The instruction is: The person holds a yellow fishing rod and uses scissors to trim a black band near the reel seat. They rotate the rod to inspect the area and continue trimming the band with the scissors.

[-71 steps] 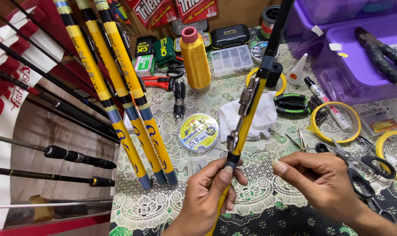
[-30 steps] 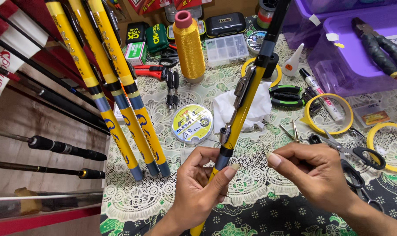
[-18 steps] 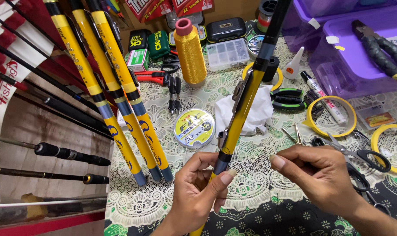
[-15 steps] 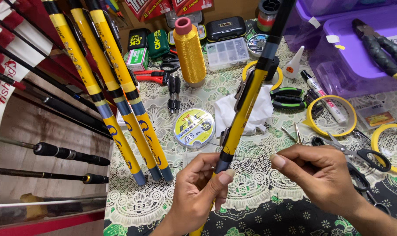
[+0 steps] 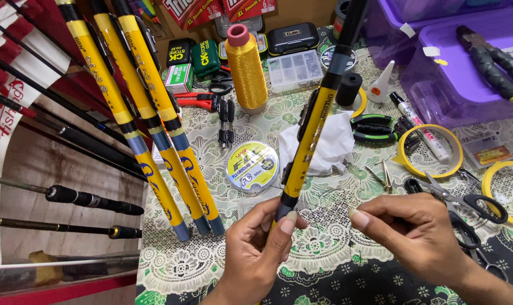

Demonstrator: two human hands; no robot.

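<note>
Behind the left hand (image 5: 262, 248)-held yellow rod (image 5: 313, 130), round yellow-labelled line spool (image 5: 252, 168).

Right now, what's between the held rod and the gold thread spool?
Head view: a round line spool lies on the cloth between the yellow rod and gold thread spool.

Two bare hands, left hand (image 5: 262, 254) and right hand (image 5: 417, 237), short nails, no sleeves.

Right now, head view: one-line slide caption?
Left hand grips yellow fishing rod; right hand pinches beside it, above patterned tablecloth.
</note>
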